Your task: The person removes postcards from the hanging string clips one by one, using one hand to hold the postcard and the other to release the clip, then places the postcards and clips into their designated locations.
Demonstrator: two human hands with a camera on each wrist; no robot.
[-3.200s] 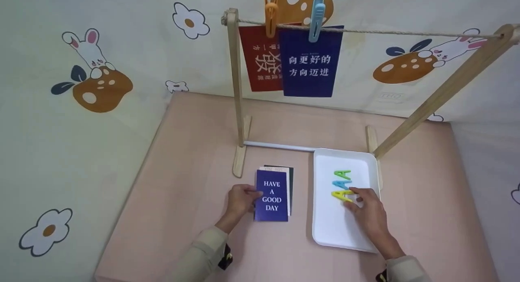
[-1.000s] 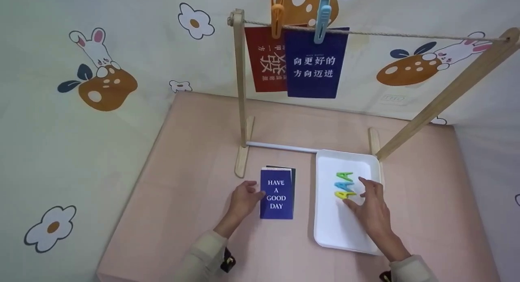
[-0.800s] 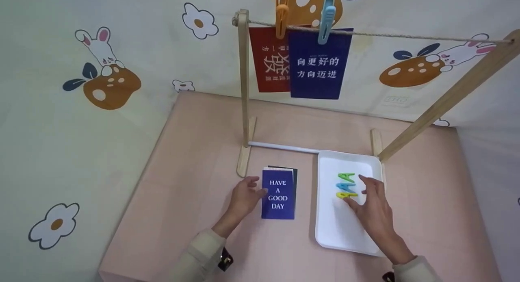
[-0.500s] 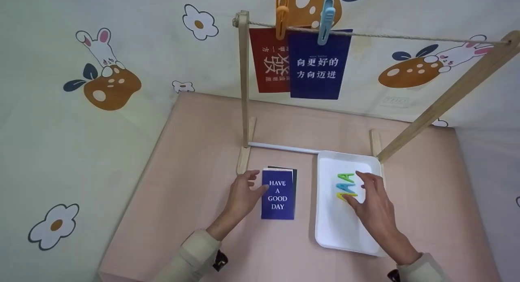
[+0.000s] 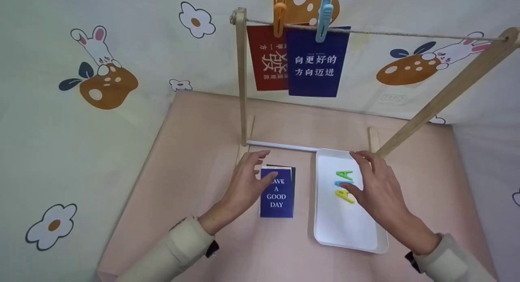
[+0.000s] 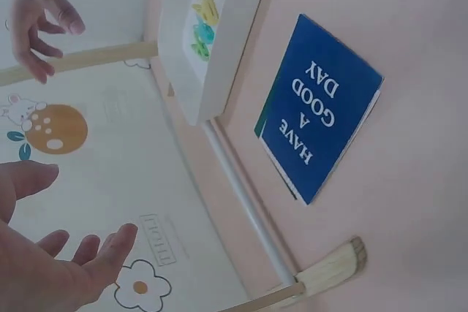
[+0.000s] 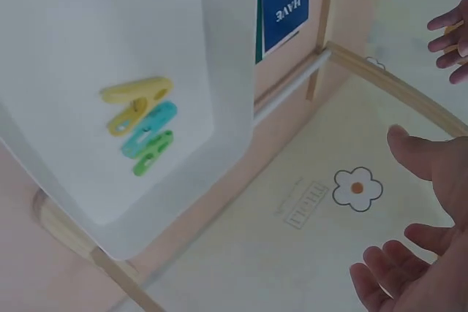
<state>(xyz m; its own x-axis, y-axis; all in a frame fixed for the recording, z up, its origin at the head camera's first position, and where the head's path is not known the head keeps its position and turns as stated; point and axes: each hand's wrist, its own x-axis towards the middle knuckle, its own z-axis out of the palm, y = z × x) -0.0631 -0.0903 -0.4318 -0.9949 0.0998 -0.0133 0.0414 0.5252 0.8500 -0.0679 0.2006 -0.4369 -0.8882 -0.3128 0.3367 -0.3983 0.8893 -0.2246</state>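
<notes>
Holds nothing in the left hand (image 5: 247, 180), loosely open and raised off the upper left of the navy card (image 5: 280, 211), which lies flat just below the centre of the frame. Holds nothing in the right hand (image 5: 382, 182) either, thumb and fingers likewise parted, over the white tray (image 5: 345, 229) at lower right of centre. Expect thin, light, fairly stiff paper, easily creased and apt to slide on the green card (image 5: 294, 188) beneath; best pinched by a long edge. Expect light, springy plastic from the yellow clip (image 7: 137, 100), blue clip (image 7: 150, 129) and green clip (image 7: 154, 153), best squeezed at the spread ends, though crowded together in the tray. Mind the wooden stand (image 5: 242, 79) at upper centre, with rope (image 5: 406, 33), red card (image 5: 266, 66) and hanging card (image 5: 317, 87), and the white bar (image 5: 282, 145) behind.
</notes>
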